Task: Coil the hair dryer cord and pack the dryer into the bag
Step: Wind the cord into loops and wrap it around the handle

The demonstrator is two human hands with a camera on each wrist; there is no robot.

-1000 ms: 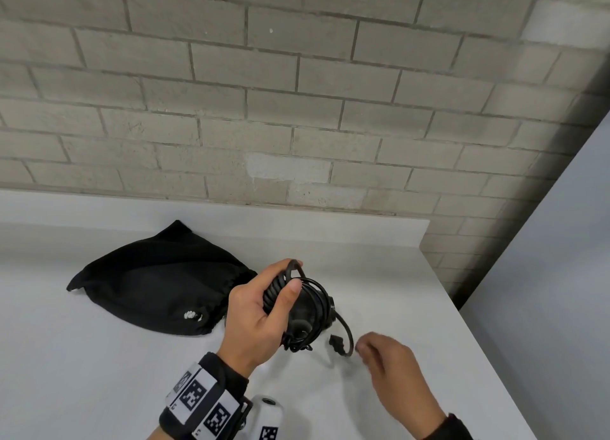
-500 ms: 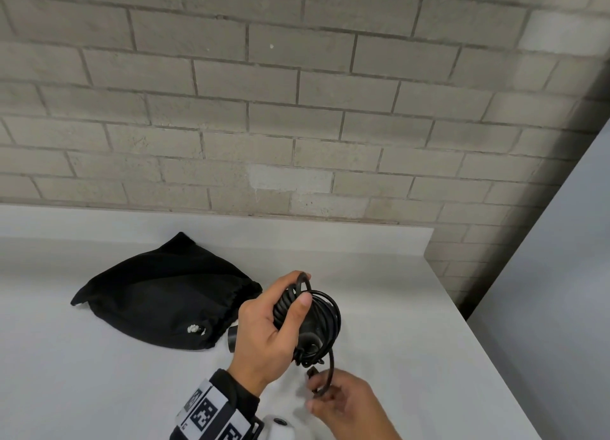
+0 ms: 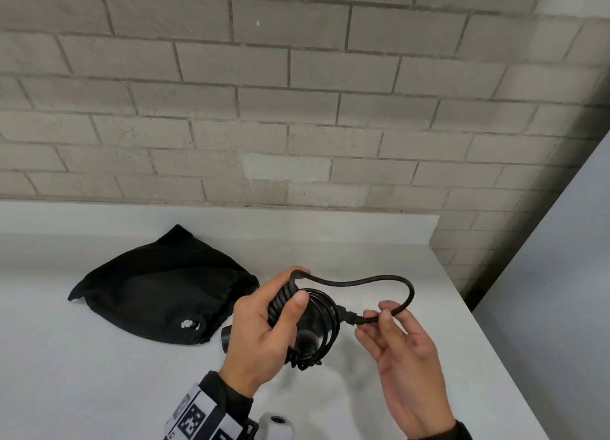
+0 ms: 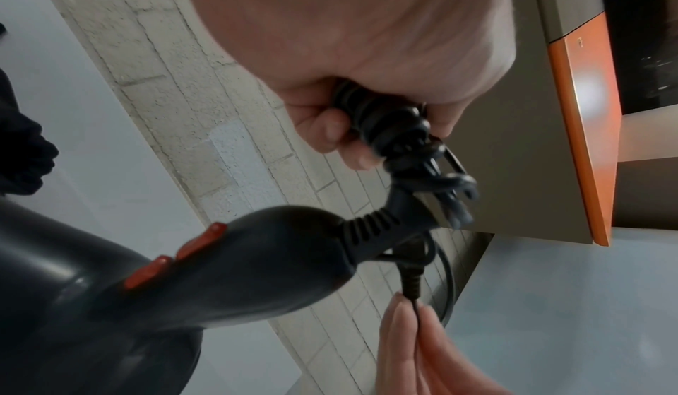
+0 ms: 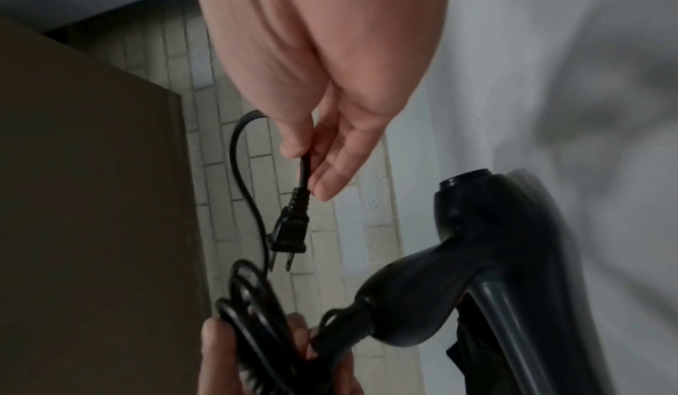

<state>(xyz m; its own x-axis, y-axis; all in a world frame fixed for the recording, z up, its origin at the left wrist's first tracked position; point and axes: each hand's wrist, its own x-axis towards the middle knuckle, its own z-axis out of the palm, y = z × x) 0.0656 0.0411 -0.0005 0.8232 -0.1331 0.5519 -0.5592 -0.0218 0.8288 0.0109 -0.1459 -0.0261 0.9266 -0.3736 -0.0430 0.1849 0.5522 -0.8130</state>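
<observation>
My left hand (image 3: pixel 293 289) grips the coiled black cord (image 3: pixel 321 320) together with the black hair dryer (image 4: pixel 220 270), held a little above the white counter. Orange-red switches show on the dryer's handle in the left wrist view. The last loose stretch of cord (image 3: pixel 379 279) arcs from my left fingers over to my right hand (image 3: pixel 373 319), which pinches it just behind the plug (image 5: pixel 291 228). The plug's prongs point at the coil. The black drawstring bag (image 3: pixel 158 287) lies flat on the counter, left of both hands, its gathered mouth facing them.
The white counter (image 3: pixel 99 373) ends at a brick wall (image 3: pixel 297 125) behind and at a right edge (image 3: pixel 488 340) close to my right hand. A grey panel (image 3: pixel 561 274) stands beyond that edge. An orange-edged cabinet (image 4: pixel 587 140) shows in the left wrist view.
My right hand took hold of the cord's plug end low by the counter and lifted it up to the right of the coil. The left hand kept its grip on coil and dryer.
</observation>
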